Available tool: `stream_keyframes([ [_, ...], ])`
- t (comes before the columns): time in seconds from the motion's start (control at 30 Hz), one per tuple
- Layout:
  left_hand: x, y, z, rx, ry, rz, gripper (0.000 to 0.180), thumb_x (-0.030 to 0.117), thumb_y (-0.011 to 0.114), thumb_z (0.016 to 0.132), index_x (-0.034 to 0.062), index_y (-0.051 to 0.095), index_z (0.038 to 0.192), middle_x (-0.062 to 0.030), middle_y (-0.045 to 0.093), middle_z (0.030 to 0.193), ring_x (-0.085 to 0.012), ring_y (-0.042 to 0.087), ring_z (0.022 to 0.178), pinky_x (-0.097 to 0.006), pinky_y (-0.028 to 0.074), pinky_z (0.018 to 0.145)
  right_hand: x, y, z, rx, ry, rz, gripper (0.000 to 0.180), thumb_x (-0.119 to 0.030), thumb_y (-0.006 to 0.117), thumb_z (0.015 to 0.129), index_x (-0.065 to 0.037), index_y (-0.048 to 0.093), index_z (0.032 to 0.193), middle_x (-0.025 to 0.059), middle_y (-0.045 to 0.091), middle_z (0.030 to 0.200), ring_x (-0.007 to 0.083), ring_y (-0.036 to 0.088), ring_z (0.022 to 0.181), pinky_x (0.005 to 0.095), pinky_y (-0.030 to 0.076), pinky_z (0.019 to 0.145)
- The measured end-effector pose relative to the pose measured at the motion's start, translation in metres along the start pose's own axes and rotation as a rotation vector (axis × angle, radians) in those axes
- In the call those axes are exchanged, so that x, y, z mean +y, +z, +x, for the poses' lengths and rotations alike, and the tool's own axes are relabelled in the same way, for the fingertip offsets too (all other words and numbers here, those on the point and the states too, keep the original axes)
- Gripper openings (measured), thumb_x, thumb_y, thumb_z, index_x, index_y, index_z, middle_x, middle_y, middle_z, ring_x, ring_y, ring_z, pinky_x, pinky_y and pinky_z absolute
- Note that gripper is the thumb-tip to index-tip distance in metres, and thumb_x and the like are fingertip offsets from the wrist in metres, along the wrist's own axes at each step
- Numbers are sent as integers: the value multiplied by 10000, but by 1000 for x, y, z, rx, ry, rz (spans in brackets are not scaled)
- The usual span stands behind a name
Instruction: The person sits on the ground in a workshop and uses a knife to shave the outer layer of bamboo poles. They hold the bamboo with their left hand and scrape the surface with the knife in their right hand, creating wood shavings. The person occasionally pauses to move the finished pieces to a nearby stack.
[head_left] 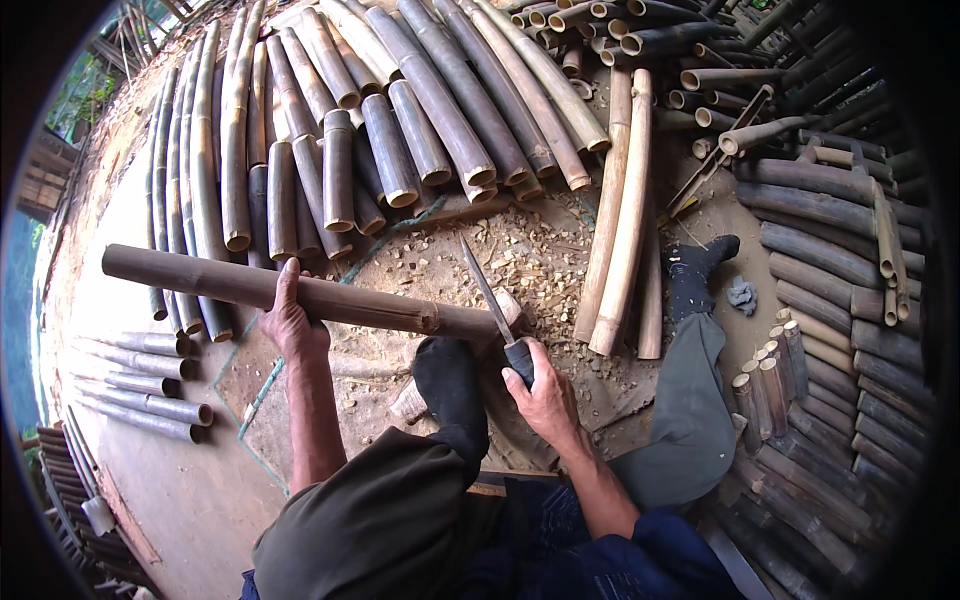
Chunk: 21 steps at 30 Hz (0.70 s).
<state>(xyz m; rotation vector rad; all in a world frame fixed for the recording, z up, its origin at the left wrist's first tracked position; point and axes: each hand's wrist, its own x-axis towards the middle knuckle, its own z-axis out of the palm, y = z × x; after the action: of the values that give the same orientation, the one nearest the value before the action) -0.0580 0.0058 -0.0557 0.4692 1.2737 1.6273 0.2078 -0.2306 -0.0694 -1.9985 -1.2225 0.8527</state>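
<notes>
Head-worn fisheye, looking steeply down, close

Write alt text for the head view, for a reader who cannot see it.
Seen from above, a seated person's left hand steadies a long bamboo pole while the right hand holds a knife at its end, amid wood chips and stacked bamboo sections.

I sit on a dusty brown earthen floor (190, 480). Pale wood chips (535, 255) litter it ahead of me, cut grey-brown bamboo tubes (400, 130) lie stacked beyond, and two long pale bamboo poles (622, 210) rest alongside.
</notes>
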Motion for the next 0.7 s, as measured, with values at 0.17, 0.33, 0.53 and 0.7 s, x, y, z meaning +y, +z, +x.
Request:
stream_keyframes([
  [0.17, 3, 10, -7, -53, 80, 34, 402, 73, 876, 816, -8, 619, 1114, -123, 707, 906, -248, 723, 798, -395, 630, 744, -19, -4, -4, 177, -228, -27, 354, -181, 674, 981, -29, 556, 1278, 229, 682, 961, 433, 705, 842, 489, 557, 693],
  [0.33, 3, 15, -10, -143, 101, 81, 383, 97, 878, 811, -13, 642, 1091, -128, 713, 906, -245, 726, 796, -392, 619, 735, 36, 19, 7, -49, 44, -319, 291, -183, 666, 971, -9, 478, 1109, 289, 685, 952, 467, 703, 837, 526, 568, 679],
  [0.53, 12, 17, -14, -292, 88, 39, 380, 71, 851, 827, 4, 606, 1110, -106, 707, 933, -197, 702, 849, -351, 573, 807, -28, -17, -1, 170, -218, 6, 302, -204, 677, 995, 12, 568, 1174, 259, 697, 937, 446, 710, 811, 490, 568, 660],
  [0.7, 14, 23, -21, -355, 92, 13, 413, 56, 839, 830, 12, 574, 1143, -102, 695, 1002, -199, 701, 882, -353, 570, 831, 36, 17, 9, -99, 105, -326, 272, -222, 641, 999, -3, 488, 1047, 284, 690, 899, 457, 705, 802, 523, 572, 661],
])
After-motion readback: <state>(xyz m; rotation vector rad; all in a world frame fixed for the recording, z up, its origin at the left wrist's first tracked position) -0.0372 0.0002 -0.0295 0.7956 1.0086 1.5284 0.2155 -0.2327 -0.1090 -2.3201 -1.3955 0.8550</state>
